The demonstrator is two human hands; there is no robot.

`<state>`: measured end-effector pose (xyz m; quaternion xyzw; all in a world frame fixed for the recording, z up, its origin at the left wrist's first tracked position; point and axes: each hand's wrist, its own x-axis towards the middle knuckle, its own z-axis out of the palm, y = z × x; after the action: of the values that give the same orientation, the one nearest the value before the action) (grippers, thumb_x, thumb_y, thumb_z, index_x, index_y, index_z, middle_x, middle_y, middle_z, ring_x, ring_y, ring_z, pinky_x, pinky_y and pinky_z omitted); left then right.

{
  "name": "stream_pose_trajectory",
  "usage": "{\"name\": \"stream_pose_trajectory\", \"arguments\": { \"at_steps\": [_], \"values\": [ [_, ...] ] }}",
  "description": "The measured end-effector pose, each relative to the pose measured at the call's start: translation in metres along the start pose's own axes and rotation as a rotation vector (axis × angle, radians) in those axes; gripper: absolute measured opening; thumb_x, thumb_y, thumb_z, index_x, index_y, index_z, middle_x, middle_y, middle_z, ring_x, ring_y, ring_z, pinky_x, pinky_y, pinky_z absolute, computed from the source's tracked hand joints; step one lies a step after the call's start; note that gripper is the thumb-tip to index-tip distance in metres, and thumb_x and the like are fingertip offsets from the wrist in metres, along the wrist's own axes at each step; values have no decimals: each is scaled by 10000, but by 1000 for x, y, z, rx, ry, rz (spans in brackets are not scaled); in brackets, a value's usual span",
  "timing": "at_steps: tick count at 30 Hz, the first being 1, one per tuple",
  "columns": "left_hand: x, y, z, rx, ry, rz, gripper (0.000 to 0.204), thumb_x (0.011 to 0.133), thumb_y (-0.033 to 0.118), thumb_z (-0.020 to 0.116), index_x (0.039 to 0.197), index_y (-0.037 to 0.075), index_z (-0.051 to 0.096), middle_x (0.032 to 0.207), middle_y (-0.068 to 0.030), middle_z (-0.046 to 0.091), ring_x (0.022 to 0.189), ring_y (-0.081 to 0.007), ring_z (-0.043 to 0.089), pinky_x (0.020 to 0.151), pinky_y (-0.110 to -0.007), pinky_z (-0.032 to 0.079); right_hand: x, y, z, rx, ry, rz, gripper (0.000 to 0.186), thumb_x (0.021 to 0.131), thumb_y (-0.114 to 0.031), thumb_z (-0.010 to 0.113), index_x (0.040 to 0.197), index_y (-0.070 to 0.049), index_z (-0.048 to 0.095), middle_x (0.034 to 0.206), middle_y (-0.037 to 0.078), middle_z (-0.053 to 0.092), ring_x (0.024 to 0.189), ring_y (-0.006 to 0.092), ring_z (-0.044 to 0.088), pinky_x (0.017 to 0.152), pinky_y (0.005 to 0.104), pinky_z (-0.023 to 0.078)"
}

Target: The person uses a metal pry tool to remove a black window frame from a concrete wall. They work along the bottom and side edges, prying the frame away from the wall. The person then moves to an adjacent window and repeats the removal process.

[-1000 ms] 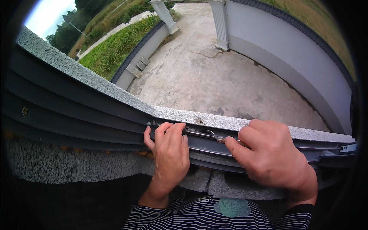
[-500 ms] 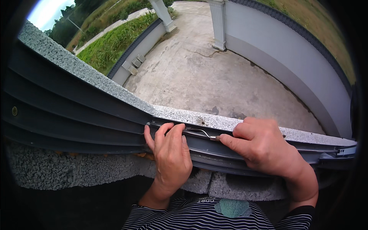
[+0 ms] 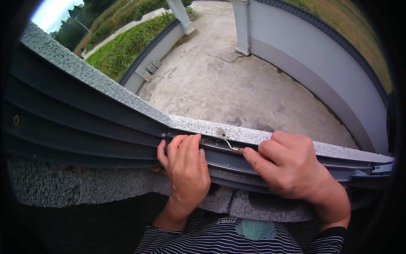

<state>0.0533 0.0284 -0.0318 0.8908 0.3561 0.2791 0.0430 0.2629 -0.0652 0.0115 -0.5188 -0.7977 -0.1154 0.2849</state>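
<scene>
My right hand (image 3: 292,163) is closed around the brown handle of a slim hooked metal tool (image 3: 230,144). The tool's bent shank curves up and left to the outer edge of a dark grey window track (image 3: 228,159), beside the pale speckled sill. Its far tip is hard to make out. My left hand (image 3: 186,173) rests on the track just left of the tool, fingers stretched over the rail, with nothing visible in it. Small bits of grit (image 3: 206,140) lie in the groove between the hands.
The speckled stone sill (image 3: 186,122) runs along the outer side of the track. To the left stands the dark ridged frame side (image 3: 84,118) with a screw in it. Far below lie a concrete yard (image 3: 203,84) and a white wall (image 3: 313,51). A metal latch piece (image 3: 380,167) sits at the right.
The tool's bent shank has shifted up from the rail toward the sill edge, and my right hand has tilted slightly. My left hand has slid a little to the left.
</scene>
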Motion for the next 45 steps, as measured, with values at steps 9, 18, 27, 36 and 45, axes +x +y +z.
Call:
{"name": "stream_pose_trajectory", "arguments": {
  "at_steps": [9,18,27,36,45],
  "values": [
    [-2,-2,1,-61,21,-40,294,949,41,546,1219,-63,593,1117,-188,657,1153,-362,582,1148,-604,231,-5,6,13,167,-27,63,236,753,-137,673,963,-39,718,706,11,523,644,178,580,490,312,469],
    [3,1,-1,14,-36,-29,276,990,74,517,1238,-27,586,1116,-150,650,1178,-327,570,1163,-581,218,-4,-3,22,27,21,-38,260,728,-121,683,959,-6,718,710,11,519,627,159,559,460,300,436],
    [4,1,-4,5,-64,-27,294,993,87,523,1261,-18,580,1116,-130,659,1186,-308,563,1161,-571,210,-2,1,6,96,33,77,205,736,-110,701,925,-33,721,679,22,534,600,190,568,465,325,447],
    [3,0,-2,-11,-57,-32,304,985,79,529,1271,-15,572,1110,-122,658,1181,-295,563,1166,-560,197,5,11,-35,499,-95,560,80,801,-44,705,873,-20,730,704,168,669,644,348,673,578,378,524],
    [3,1,-1,-23,-42,-45,295,982,73,530,1263,-5,571,1094,-112,651,1152,-284,569,1164,-559,190,6,17,-29,512,-192,644,104,826,-90,686,874,-27,753,697,184,657,636,364,652,592,404,505]
  ]
}}
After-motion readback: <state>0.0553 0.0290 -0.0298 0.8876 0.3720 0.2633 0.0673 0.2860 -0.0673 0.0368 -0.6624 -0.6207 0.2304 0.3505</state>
